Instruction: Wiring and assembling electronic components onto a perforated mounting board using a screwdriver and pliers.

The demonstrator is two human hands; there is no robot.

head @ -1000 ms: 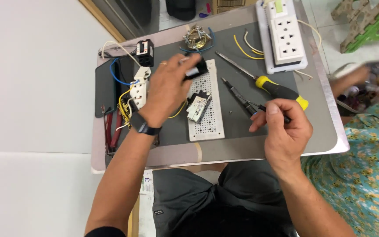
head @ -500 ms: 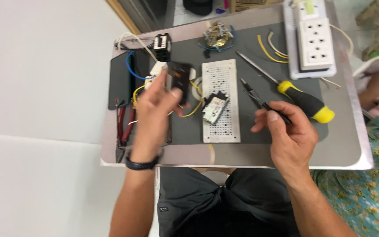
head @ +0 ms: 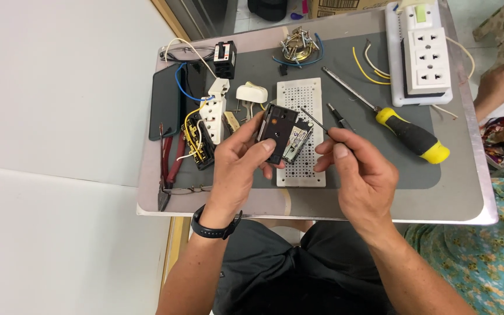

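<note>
My left hand (head: pixel 239 166) holds a small black electrical module (head: pixel 278 133) above the white perforated board (head: pixel 301 99), thumb across its front. My right hand (head: pixel 358 169) pinches a thin metal screwdriver (head: pixel 313 121) whose tip points at the module's right edge. A small circuit piece (head: pixel 297 144) sits just behind the module, between both hands. A black watch is on my left wrist.
On the grey mat (head: pixel 357 87): a yellow-and-black screwdriver (head: pixel 406 131), a white power strip (head: pixel 424 52), a wired white socket (head: pixel 212 114), a black breaker (head: pixel 224 58), a bundle of screws (head: pixel 296 44), red pliers (head: pixel 167 169). Another person's hand (head: pixel 500 84) is at the right edge.
My left hand lifted the black module and brought it toward me over the perforated board. My right hand moved left, bringing the thin screwdriver to the module.
</note>
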